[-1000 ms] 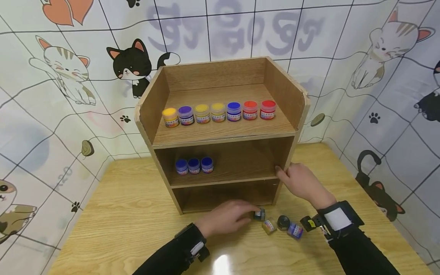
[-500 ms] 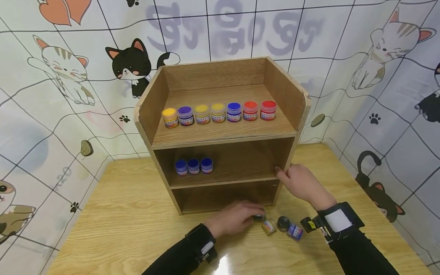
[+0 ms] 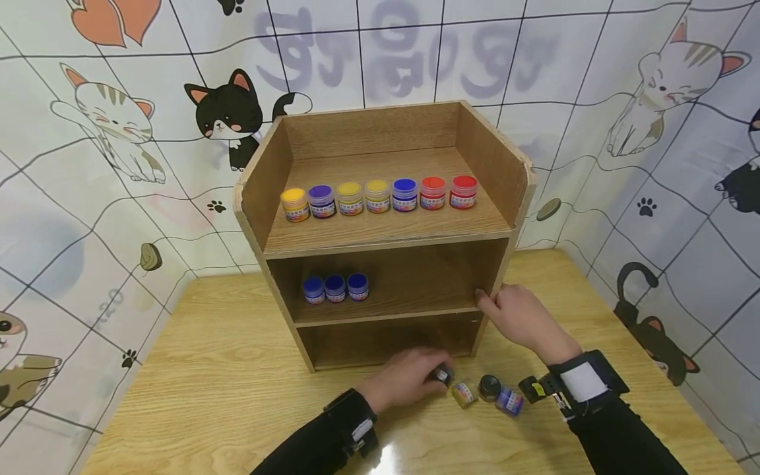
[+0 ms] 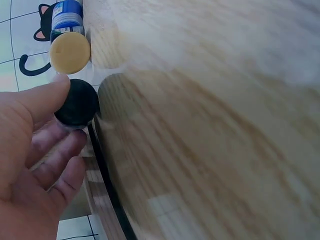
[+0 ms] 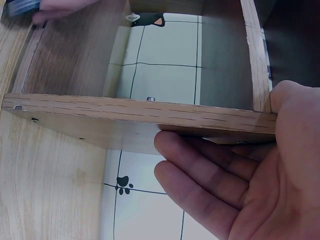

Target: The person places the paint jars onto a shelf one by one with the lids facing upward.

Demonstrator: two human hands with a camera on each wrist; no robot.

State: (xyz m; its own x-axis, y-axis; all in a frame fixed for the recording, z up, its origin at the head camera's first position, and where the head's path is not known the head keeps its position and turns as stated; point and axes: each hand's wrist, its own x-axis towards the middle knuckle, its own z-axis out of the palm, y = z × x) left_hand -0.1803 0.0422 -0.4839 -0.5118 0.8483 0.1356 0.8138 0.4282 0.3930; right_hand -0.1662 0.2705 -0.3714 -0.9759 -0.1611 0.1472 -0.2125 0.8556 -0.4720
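My left hand [image 3: 405, 377] pinches a small black-lidded paint jar [image 3: 442, 374] between thumb and fingers, just in front of the shelf's bottom level. In the left wrist view the jar's dark lid [image 4: 77, 102] faces the camera. My right hand [image 3: 525, 318] grips the right side panel of the small wooden shelf [image 3: 386, 245]. Seen from the right wrist, its thumb lies at the front edge and its fingers [image 5: 180, 150] along the outer side. Right of the held jar lie a yellow paint jar [image 3: 465, 392], another black-lidded jar [image 3: 489, 386] and a blue-purple jar [image 3: 509, 400].
Several paint jars with yellow, purple, blue and red lids, such as a red one [image 3: 463, 192], line the top shelf. Three blue-lidded jars, one of them the rightmost [image 3: 358, 287], stand on the middle level's left. A cat-patterned covering [image 3: 119, 218] surrounds the wooden table [image 3: 196, 382].
My left hand has moved right and closed on the black-lidded jar, which is now shifted slightly left and tilted. The right hand stays on the side panel.
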